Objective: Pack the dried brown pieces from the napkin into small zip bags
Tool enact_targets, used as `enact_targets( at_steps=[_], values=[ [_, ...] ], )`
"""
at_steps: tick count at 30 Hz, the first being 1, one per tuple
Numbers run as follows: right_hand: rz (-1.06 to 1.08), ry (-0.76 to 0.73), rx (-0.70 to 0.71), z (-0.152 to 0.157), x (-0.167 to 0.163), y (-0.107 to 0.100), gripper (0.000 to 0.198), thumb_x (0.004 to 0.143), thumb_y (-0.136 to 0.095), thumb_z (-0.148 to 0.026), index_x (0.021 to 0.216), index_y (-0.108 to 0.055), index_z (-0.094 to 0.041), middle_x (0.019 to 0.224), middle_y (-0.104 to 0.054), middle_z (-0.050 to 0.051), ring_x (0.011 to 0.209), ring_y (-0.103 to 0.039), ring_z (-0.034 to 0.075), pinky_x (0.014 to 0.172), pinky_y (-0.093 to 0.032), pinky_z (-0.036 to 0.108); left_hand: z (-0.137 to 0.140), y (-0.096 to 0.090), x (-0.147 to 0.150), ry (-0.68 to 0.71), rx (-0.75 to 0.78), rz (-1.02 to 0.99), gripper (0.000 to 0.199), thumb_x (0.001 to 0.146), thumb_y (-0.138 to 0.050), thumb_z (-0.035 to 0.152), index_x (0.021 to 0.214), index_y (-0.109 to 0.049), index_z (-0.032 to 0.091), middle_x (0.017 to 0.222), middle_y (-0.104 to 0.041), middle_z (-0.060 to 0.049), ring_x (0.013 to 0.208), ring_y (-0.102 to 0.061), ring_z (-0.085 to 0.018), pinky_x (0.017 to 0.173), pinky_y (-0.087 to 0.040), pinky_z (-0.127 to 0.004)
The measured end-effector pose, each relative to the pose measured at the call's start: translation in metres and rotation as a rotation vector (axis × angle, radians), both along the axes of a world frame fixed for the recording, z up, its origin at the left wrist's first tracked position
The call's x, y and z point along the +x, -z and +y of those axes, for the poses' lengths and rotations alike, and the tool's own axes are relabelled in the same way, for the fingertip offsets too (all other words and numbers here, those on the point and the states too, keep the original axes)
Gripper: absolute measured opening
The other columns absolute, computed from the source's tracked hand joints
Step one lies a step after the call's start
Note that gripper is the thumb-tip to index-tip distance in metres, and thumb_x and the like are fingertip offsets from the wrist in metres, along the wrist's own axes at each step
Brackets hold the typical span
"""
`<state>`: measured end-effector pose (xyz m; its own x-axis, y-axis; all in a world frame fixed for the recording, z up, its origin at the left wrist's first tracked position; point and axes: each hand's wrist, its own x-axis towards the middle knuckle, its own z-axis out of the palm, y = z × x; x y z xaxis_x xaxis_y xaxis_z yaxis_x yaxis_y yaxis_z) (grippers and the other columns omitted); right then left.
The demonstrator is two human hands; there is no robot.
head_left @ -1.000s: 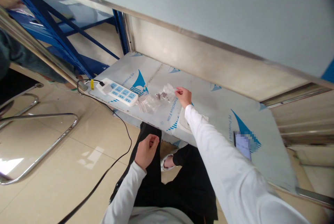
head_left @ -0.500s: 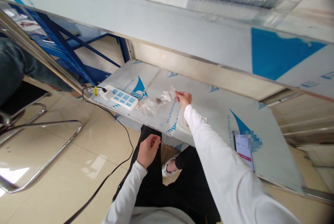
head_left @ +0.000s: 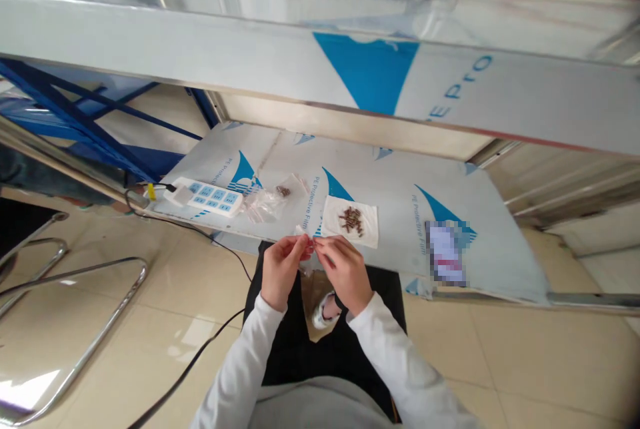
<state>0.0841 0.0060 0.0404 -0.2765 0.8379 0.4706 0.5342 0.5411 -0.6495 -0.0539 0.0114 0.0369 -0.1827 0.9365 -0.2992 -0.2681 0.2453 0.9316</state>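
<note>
In the head view my left hand and my right hand meet fingertip to fingertip at the front edge of the shelf. Both are closed in a pinch on a small clear plastic bag, mostly hidden by the fingers. Just behind my right hand lies a white cloth or paper sheet, bearing a pile of small brown screw-like pieces. To the left, several more clear plastic bags lie loose, one with a small dark clump in it.
A white power strip lies left on the film-covered shelf, its black cable trailing to the floor. A phone rests on the right. An upper shelf overhangs the back. A metal-framed chair stands left.
My right hand has come back from the loose bags toward me, and my left hand has risen to meet it. Both now pinch a small bag. The view has turned right.
</note>
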Motion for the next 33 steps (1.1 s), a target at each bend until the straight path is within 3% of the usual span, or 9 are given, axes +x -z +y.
enact_targets(
  at_steps=[4,9,11,13,16,22,26,29,33],
  values=[
    [-0.091,0.001,0.032,-0.019,0.019,0.006,0.019,0.091,-0.051,-0.010,0.091,-0.066,-0.021,0.099,-0.072,0.008,0.095,-0.062,0.021,0.083,-0.053,0.037,-0.015,0.003,0.012,0.117,-0.185,-0.051,0.048,0.063,-0.076,0.054,0.083,-0.069,0.010,0.079,-0.074,-0.010,0.070,-0.070,-0.018,0.067,-0.055,-0.028],
    [-0.087,-0.045,0.003,-0.024,0.034,0.009,0.015,0.090,-0.054,-0.014,0.092,-0.067,-0.022,0.105,-0.071,0.007,0.098,-0.063,0.022,0.086,-0.053,0.038,-0.015,0.003,0.022,0.149,-0.197,-0.066,0.049,0.053,-0.082,0.050,0.079,-0.070,0.010,0.072,-0.073,-0.008,0.067,-0.068,-0.017,0.064,-0.054,-0.027],
    [0.054,0.004,-0.093,-0.027,0.036,0.006,0.010,0.087,-0.062,-0.022,0.096,-0.067,-0.024,0.102,-0.071,0.006,0.095,-0.064,0.021,0.085,-0.054,0.037,-0.013,0.002,0.023,0.173,-0.160,-0.050,0.046,0.054,-0.082,0.049,0.076,-0.070,0.010,0.069,-0.072,-0.006,0.063,-0.066,-0.016,0.061,-0.053,-0.026],
    [0.212,0.082,-0.221,-0.029,0.035,0.001,0.021,0.082,-0.069,-0.031,0.102,-0.066,-0.025,0.096,-0.071,0.005,0.089,-0.066,0.021,0.082,-0.055,0.034,-0.012,0.000,0.023,0.213,-0.117,-0.010,0.042,0.057,-0.081,0.047,0.075,-0.070,0.010,0.067,-0.071,-0.005,0.059,-0.064,-0.014,0.059,-0.052,-0.024],
    [0.402,0.144,-0.420,-0.031,0.032,-0.006,0.021,0.082,-0.067,-0.038,0.096,-0.069,-0.023,0.087,-0.072,0.005,0.079,-0.068,0.020,0.073,-0.055,0.031,-0.012,-0.003,0.026,0.287,-0.069,0.027,0.039,0.060,-0.080,0.046,0.073,-0.069,0.011,0.067,-0.071,-0.005,0.059,-0.063,-0.013,0.059,-0.051,-0.024],
    [0.636,0.106,-0.790,-0.030,0.039,-0.008,0.034,0.079,-0.065,-0.050,0.070,-0.070,-0.018,0.061,-0.066,0.002,0.050,-0.062,0.015,0.046,-0.046,0.024,-0.016,-0.005,0.024,0.527,-0.005,0.241,0.030,0.067,-0.076,0.042,0.069,-0.067,0.014,0.065,-0.069,-0.005,0.058,-0.062,-0.014,0.057,-0.049,-0.024],
    [0.665,0.005,-0.916,-0.032,0.049,-0.003,0.038,0.081,-0.062,-0.051,0.066,-0.070,-0.018,0.056,-0.064,0.001,0.047,-0.059,0.014,0.046,-0.043,0.025,-0.020,-0.006,0.019,0.683,0.006,0.253,0.029,0.074,-0.070,0.043,0.073,-0.067,0.014,0.068,-0.069,-0.006,0.062,-0.063,-0.016,0.060,-0.050,-0.025],
    [0.519,0.083,-0.766,-0.037,0.050,-0.003,0.031,0.085,-0.059,-0.044,0.070,-0.070,-0.019,0.062,-0.067,0.002,0.052,-0.060,0.016,0.052,-0.046,0.027,-0.026,-0.004,0.019,0.662,0.015,0.223,0.030,0.077,-0.067,0.045,0.073,-0.066,0.015,0.067,-0.068,-0.005,0.061,-0.061,-0.015,0.060,-0.049,-0.025],
    [0.142,0.326,-0.388,-0.043,0.053,-0.008,0.020,0.084,-0.059,-0.029,0.066,-0.063,-0.022,0.064,-0.063,0.003,0.058,-0.059,0.018,0.058,-0.047,0.030,-0.033,-0.008,0.024,0.434,0.042,0.449,0.028,0.078,-0.064,0.044,0.071,-0.064,0.016,0.064,-0.066,-0.004,0.060,-0.061,-0.015,0.058,-0.047,-0.023]
  ],
)
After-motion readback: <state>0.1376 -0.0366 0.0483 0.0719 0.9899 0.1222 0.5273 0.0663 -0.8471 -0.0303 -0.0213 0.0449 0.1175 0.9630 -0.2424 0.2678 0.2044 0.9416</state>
